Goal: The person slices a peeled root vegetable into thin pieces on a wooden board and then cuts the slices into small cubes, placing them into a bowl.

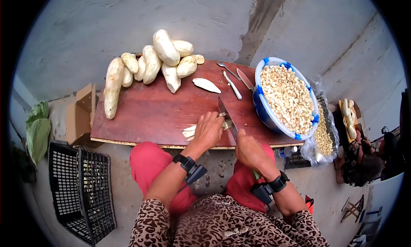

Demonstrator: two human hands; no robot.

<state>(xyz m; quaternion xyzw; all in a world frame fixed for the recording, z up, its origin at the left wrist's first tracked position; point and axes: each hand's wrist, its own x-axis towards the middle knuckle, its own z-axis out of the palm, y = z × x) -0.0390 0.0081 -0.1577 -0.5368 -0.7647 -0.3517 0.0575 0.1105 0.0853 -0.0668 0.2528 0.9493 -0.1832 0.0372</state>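
My right hand (251, 149) is wrapped round the handle of a kitchen knife (227, 114), its blade angled away from me over the board. Beside the blade, my left hand (208, 129) presses down on pale strips of peeled root (189, 132), fingertips close to the knife. Part of the strips lies hidden under the palm. A cut slice of root (206, 85) lies flat farther back. Several whole peeled roots (166, 47), long and cream-white, are heaped at the back left of the red wooden table (147, 114).
A blue-and-white basin (274, 127) full of diced root stands at the table's right end. Near it lie a peeler (233, 86), another blade (245, 77) and a spoon (228, 70). Black crates (81, 191) and a cardboard box (83, 114) sit left. Another person (364, 161) works at right.
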